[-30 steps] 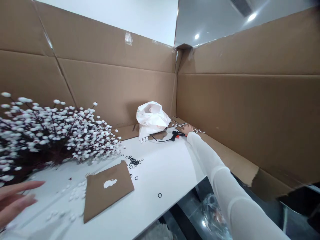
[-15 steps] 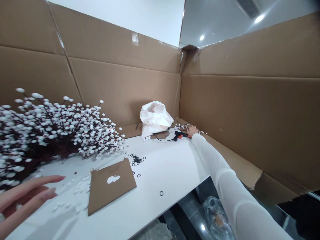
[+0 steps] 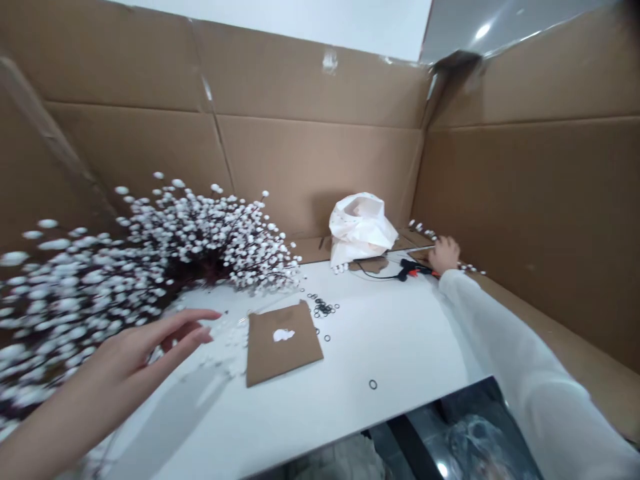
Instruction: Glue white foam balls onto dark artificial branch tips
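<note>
Presently, we are turning the view leftward, and our left hand (image 3: 127,350) is moving farther in over the table (image 3: 410,333), its fingertips nearing the card (image 3: 285,357). We are seeing nothing in its grasp: the fingers are curving loosely, with forefinger and thumb standing apart. The branches (image 3: 200,227) are spreading to its left and beyond it; loose beads (image 3: 231,339) are lying just right of its fingertips. The card is lying farther right, with the rings (image 3: 324,307) beyond it.

Meanwhile, our right hand (image 3: 445,253) is staying at the far corner, over the sprig (image 3: 429,233), whose white tips are showing on both sides of the hand. Its fingers are bending; whether they are gripping the sprig, we are not able to tell. The tool (image 3: 413,269) is lying just left of this hand, with the bag (image 3: 361,230) standing farther left.

For the work, we are judging that the right hand's station is holding unchanged, while the left is gaining a nearer position to the beads and card.
</note>
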`<action>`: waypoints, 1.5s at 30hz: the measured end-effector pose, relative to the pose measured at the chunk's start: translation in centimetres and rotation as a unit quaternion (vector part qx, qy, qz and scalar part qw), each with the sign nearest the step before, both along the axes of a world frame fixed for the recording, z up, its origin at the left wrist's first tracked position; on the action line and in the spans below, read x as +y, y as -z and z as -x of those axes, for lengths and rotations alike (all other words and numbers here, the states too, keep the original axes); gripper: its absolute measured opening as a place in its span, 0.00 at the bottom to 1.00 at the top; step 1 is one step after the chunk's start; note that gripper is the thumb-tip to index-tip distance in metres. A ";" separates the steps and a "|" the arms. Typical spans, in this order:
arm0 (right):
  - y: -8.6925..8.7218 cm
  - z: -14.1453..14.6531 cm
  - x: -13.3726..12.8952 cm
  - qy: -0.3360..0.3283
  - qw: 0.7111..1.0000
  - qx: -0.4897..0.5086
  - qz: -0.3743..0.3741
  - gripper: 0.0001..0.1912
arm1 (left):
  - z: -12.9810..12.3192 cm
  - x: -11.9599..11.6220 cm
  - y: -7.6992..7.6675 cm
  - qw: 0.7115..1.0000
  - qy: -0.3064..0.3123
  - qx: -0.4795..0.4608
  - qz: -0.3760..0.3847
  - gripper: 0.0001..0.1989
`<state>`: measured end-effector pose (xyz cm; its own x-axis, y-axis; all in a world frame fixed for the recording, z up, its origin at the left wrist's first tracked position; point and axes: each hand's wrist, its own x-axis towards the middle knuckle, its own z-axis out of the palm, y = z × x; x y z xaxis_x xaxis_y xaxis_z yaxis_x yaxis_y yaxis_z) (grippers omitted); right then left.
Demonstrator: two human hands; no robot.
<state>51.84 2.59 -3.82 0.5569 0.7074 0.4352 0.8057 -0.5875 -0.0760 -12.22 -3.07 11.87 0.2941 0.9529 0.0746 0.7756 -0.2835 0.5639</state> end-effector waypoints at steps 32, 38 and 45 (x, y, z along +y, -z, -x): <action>-2.6 37.4 -6.0 -0.598 0.583 0.518 -0.183 0.27 | -8.8 2.0 12.2 0.830 0.211 -0.397 0.331 0.22; -2.2 36.5 -5.4 -0.569 0.737 0.205 -0.300 0.25 | -8.5 2.0 12.2 0.849 0.150 -0.404 0.306 0.20; -2.1 36.0 -5.7 -0.414 0.832 -0.053 -0.366 0.08 | -6.3 3.1 11.2 0.971 0.117 -0.206 0.035 0.15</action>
<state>15.88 -3.10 -1.72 -0.0581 0.3528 0.9339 0.9360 0.3445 -0.0719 -5.93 0.01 0.68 0.4615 0.8707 0.1702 0.3990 -0.3750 0.8368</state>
